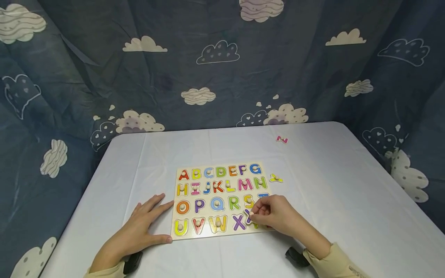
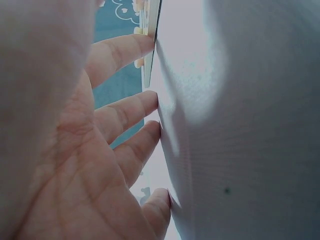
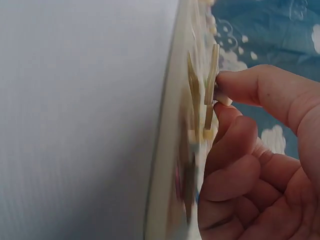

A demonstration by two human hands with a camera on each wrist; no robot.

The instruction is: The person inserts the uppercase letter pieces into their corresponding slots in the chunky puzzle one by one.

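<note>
A wooden alphabet puzzle board (image 1: 224, 234) lies on the white table, with knobbed letter pieces in rows. My right hand (image 1: 279, 216) pinches the small knob of a purple letter piece (image 1: 247, 218), seemingly an X, over the board's bottom row. In the right wrist view this letter piece (image 3: 212, 75) stands edge-on, close over the board. Beside it, a purple X shape (image 1: 238, 222) shows on the board without a knob. My left hand (image 1: 137, 231) has its fingers spread; index finger and thumb touch the board's left edge. The left wrist view shows its fingertips (image 2: 151, 100) on the tablecloth.
A yellow Y piece (image 1: 276, 178) lies just right of the board. Farther back on the white table (image 1: 313, 162) is a pink Z piece (image 1: 282, 139). A dark cloud-patterned curtain (image 1: 215, 77) hangs behind and around the table.
</note>
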